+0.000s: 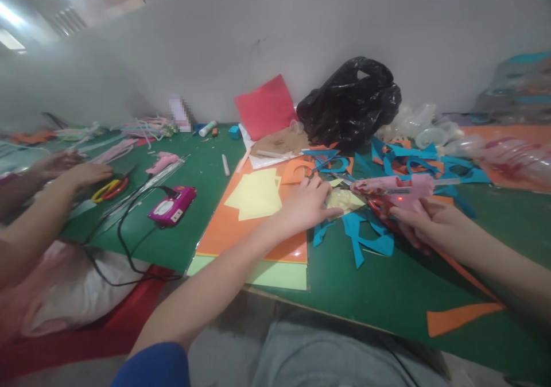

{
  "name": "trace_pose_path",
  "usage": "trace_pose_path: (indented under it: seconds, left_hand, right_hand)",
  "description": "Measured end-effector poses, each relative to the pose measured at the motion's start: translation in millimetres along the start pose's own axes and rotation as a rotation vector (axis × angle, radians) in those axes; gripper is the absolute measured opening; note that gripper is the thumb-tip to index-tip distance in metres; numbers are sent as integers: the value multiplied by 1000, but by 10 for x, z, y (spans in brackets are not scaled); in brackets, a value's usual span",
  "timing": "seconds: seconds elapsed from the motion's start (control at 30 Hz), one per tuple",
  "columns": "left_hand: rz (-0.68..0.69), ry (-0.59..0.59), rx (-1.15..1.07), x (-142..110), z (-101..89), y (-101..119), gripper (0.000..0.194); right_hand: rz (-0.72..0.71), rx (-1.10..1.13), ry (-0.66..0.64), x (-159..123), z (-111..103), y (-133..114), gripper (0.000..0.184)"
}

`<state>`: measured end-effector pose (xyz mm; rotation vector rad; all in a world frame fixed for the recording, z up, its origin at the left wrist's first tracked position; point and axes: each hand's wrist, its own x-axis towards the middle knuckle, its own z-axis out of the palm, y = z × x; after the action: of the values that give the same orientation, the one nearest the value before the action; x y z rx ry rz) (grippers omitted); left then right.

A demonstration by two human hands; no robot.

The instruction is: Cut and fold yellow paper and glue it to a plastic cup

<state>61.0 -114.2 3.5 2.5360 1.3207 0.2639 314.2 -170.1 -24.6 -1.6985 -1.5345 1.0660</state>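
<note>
My right hand (pixel 434 226) grips a pink hot glue gun (pixel 398 189) whose small orange light is lit; its nozzle points left and a clear glue stick juts from the back. My left hand (pixel 307 202) reaches over the table with fingers apart, its thumb at a small yellow piece (pixel 348 200). Whether it presses on that piece I cannot tell. Red scissors handles (pixel 381 208) lie under the glue gun. Blue paper scraps (pixel 365 237) are scattered around both hands. Just left of my left hand, yellow sheets (pixel 256 194) rest on an orange sheet (pixel 215 235).
A black plastic bag (pixel 350 103) and a red sheet (pixel 267 108) stand by the wall. Clear plastic bottles (pixel 512 154) lie at right. A purple power socket (pixel 173 206) with a black cable sits at left, near another person's hand (pixel 88 174) and orange-yellow scissors (pixel 109 190).
</note>
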Motion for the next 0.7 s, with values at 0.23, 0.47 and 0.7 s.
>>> trace_pose_path:
  seconds: [0.23, 0.47, 0.7]
  left_hand:
    - [-7, -2, 0, 8, 6, -7, 33]
    - [2, 6, -14, 1, 13, -12, 33]
    - [2, 4, 0, 5, 11, -10, 35]
  right_hand:
    - [-75, 53, 36, -37, 2, -94, 54]
    - [-37, 2, -12, -82, -13, -252, 58]
    - [-23, 32, 6, -62, 19, -181, 57]
